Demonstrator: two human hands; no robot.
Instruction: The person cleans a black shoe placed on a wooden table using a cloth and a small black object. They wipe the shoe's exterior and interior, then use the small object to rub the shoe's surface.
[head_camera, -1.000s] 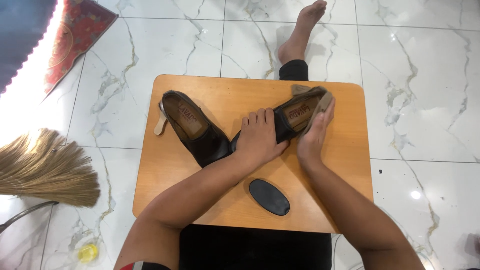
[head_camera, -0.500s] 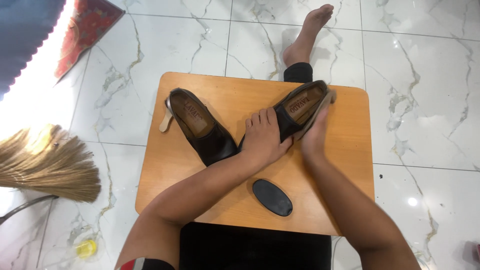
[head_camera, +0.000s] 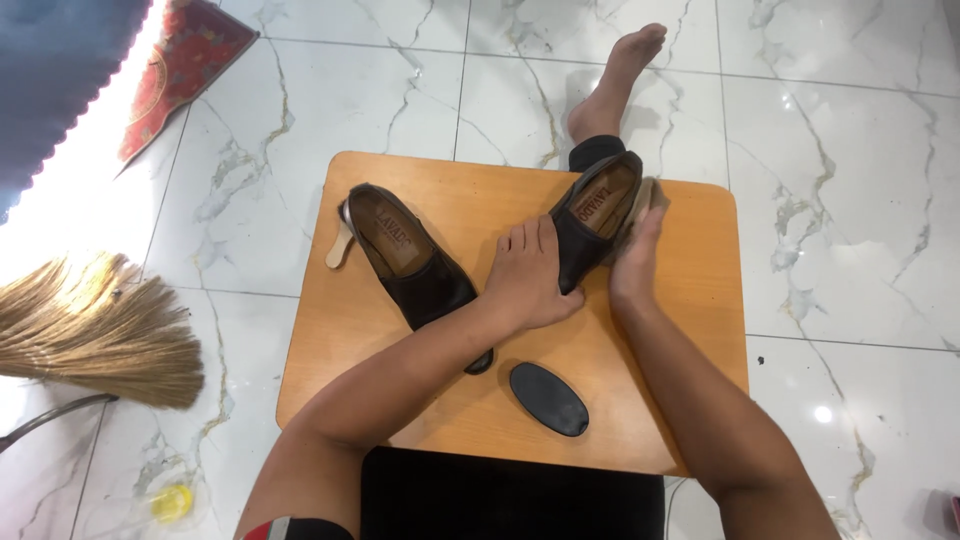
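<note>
On the small wooden bench (head_camera: 420, 400) we are working on the right-side black shoe (head_camera: 590, 225), which is tipped on its edge with its opening facing up toward the camera. Our left hand (head_camera: 525, 280) is lying over the toe end, fingers spread and pressing down, gripping it loosely. Our right hand (head_camera: 635, 260) is cupping the far side of the same shoe along the sole; something pale is showing at the fingertips near the heel, and we cannot tell whether it is a cloth, a brush or just the sole edge. So both hands are clasping the one shoe.

The second black shoe (head_camera: 415, 265) is lying flat just left of our left forearm, with a pale wooden handle (head_camera: 340, 245) poking out behind its heel past the bench edge. A black oval brush (head_camera: 548, 398) is sitting near the front edge, apart from both shoes.

Risks as we are judging them: the held shoe is balancing on its side near the back edge of the bench, so a hard push from the right hand could be sliding it off toward the bare foot (head_camera: 615, 85) on the marble floor (head_camera: 850, 200). Our left forearm is crossing right above the second shoe's toe, so a sweep of the elbow could be knocking it or the oval brush off the front. The wooden handle is overhanging already and could be dropping with any jolt.
</note>
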